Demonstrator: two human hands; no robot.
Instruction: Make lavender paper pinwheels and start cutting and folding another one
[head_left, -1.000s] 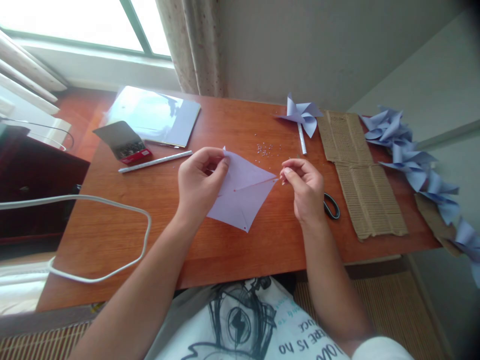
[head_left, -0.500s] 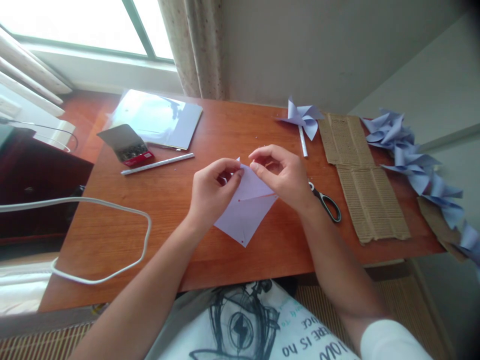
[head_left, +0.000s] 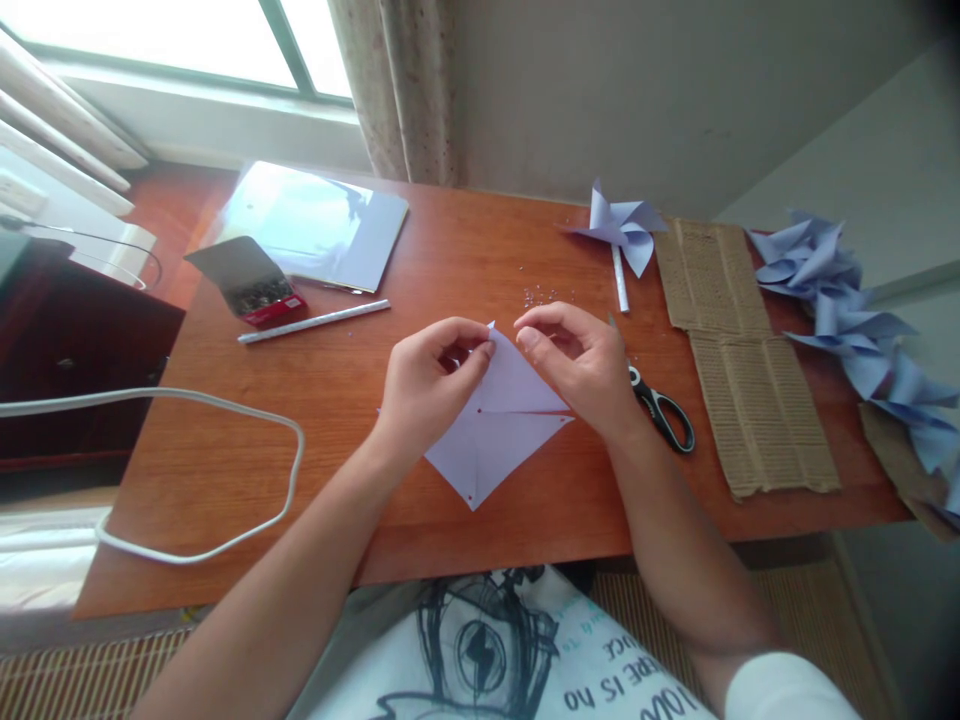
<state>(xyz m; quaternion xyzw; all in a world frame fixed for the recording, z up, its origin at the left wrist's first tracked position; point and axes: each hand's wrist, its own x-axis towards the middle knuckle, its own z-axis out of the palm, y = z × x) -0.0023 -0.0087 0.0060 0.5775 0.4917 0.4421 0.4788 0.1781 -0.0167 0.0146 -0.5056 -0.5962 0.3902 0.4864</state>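
A pale lilac square of paper lies on the table with a corner toward me, slit from its corners inward. Small dark holes or dots show at its middle and near some corners. My left hand pinches the far corner between thumb and fingertips. To the right of that corner, my right hand hovers with bent fingers, thumb and index tips slightly apart, off the paper. I can make out nothing between them. Beside my right wrist lie black-handled scissors, their blades partly hidden.
A finished paper pinwheel on a white stick and corrugated cardboard lie right, with several more pinwheels. Left are a paper stick, a small open box, a glossy folder and a white cable. Paper bits lie beyond my hands.
My right hand has moved slightly right, away from the paper's far corner. The paper lies flatter and its right corner now shows. My left hand still pinches it. The view has shifted slightly.
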